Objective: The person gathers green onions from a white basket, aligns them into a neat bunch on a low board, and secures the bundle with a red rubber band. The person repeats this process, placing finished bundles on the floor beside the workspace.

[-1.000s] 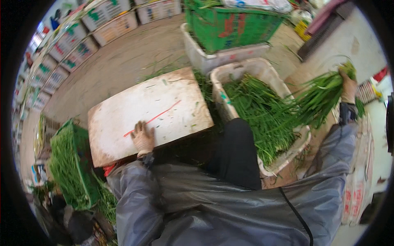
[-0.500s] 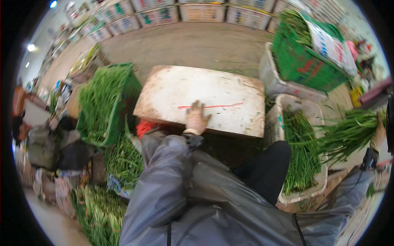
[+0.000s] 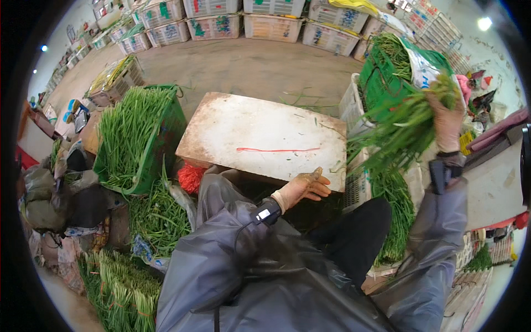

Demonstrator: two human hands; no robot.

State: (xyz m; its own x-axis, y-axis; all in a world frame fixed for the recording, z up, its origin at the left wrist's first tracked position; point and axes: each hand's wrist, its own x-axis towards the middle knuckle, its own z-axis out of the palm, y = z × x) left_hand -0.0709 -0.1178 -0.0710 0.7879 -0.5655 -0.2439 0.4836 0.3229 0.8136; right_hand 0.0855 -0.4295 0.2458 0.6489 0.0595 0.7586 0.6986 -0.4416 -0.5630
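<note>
My right hand (image 3: 447, 124), gloved, grips a bunch of long green stalks (image 3: 406, 127) that look like garlic chives. It is raised at the right, and the stalks' blurred leafy ends point left toward the white board (image 3: 260, 124). My left hand (image 3: 303, 190), also gloved, is turned partly palm up at the board's near edge, its fingers spread and nothing in them. A thin red tie (image 3: 276, 150) lies across the board among scraps of green. Below the bunch, more stalks (image 3: 394, 213) fill a white crate, partly hidden by my right arm.
Left of the board stand a green crate (image 3: 157, 149) full of stalks and a bundle of red ties (image 3: 191, 177). Loose greens (image 3: 160, 216) and tied bunches (image 3: 119, 288) lie nearer me. A filled green crate (image 3: 381, 83) is at the far right. Stacked white crates (image 3: 271, 27) line the back.
My right hand has swung inward and forward with the bunch, from the far right toward the board. My left hand has slid off the tie to the board's near right edge and turned over.
</note>
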